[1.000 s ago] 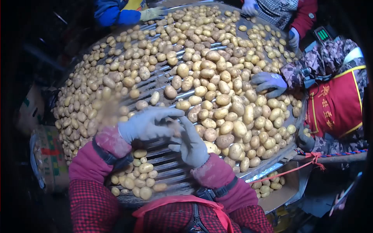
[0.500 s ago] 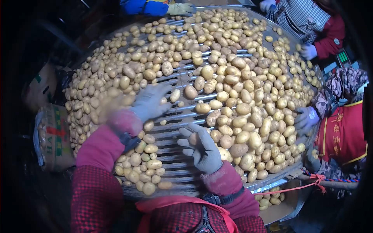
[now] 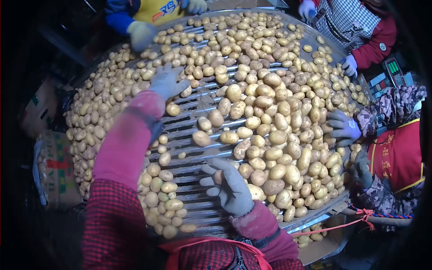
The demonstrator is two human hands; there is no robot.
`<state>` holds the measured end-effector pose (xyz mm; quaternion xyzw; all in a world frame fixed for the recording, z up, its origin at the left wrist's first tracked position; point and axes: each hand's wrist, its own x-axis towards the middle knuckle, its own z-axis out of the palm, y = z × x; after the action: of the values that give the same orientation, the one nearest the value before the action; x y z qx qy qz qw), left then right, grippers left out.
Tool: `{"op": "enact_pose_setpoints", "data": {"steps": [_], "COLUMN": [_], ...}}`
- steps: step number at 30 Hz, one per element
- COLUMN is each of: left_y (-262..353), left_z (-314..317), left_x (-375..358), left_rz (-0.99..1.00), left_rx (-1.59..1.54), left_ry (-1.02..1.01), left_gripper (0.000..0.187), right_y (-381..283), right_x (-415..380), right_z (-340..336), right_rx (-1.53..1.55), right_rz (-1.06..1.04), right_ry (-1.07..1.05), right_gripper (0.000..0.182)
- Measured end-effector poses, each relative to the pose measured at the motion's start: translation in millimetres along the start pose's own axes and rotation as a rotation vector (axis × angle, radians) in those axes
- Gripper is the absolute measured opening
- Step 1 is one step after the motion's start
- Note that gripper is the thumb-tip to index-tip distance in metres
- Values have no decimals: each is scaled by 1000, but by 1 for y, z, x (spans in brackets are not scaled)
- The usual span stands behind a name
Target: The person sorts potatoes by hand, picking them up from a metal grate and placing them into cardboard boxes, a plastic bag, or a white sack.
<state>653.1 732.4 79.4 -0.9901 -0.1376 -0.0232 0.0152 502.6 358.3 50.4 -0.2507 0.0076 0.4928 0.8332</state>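
Note:
My left hand (image 3: 166, 82), in a grey glove, reaches over the far side of the slatted metal rack (image 3: 191, 157). Its fingers are spread and touch potatoes (image 3: 198, 72) lying there. Nearer to me, my right hand (image 3: 233, 191) is palm up above the bars, also gloved in grey. Its curled fingers hold a small brownish potato (image 3: 218, 177), partly hidden. Loose potatoes lie on the bars between my hands, among them an oblong one (image 3: 201, 138). A large heap (image 3: 279, 135) sits to the right of my right hand.
Around the rack are other people's gloved hands: one at the right (image 3: 344, 128), one at the far left (image 3: 141, 35), others at the far right corner. A printed carton (image 3: 56, 168) stands at left. A pink cord (image 3: 333, 228) crosses above a box of potatoes at lower right.
My left hand has moved forward and slightly left, exposing more bars. My right hand dropped slightly, still holding the small potato. Some potatoes shifted on the bars. The far co-worker's hand moved left.

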Motion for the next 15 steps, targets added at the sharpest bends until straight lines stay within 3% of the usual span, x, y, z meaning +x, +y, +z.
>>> {"op": "enact_pose_setpoints", "data": {"steps": [3, 6, 10, 12, 13, 15], "left_y": [34, 43, 66, 74, 73, 72], "left_z": [7, 1, 3, -10, -11, -13], "left_x": [-14, -49, -108, -132, -133, -124], "left_rz": [-153, -8, 87, 412, 409, 396], "left_rx": [149, 93, 72, 28, 28, -453], "left_ry": [-49, -147, -81, -152, -156, -25], "left_gripper": [74, 67, 60, 51, 51, 40], "right_y": [4, 4, -3, -4, -3, 2], "right_x": [0, 1, -2, 0, 0, 0], "right_z": [-5, -4, 6, 5, 4, 1], "right_rx": [3, 11, -20, 13, 50, 92], "right_rz": [-25, -40, -6, -1, 7, 9], "right_ry": [-8, -23, 39, 38, 38, 44], "right_gripper": [59, 58, 55, 53, 52, 54]}}
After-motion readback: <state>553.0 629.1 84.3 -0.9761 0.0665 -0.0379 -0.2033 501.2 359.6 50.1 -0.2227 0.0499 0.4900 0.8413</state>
